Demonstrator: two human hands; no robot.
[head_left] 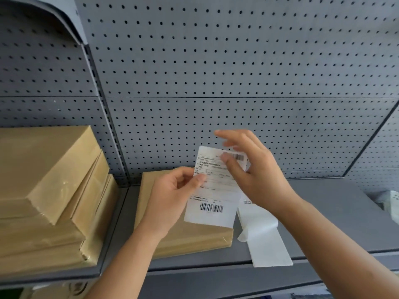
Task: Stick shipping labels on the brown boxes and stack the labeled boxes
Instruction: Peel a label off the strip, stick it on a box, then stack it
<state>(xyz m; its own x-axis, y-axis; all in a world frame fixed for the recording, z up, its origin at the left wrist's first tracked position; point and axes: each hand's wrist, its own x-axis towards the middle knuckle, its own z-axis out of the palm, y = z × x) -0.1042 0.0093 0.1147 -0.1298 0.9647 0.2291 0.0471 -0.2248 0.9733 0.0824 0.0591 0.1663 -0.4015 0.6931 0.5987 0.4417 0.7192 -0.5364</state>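
Note:
A white shipping label with barcodes is held up above a flat brown box lying on the grey shelf. My left hand pinches the label's left edge between thumb and fingers. At the label's upper right corner my right hand touches it, thumb on the printed face and fingers spread behind. A strip of white label backing lies on the shelf to the right of the box, partly under my right wrist. A stack of brown boxes sits on the left shelf.
Grey pegboard forms the wall behind the grey shelf. A white object shows at the far right edge. More brown packages lie below the left shelf.

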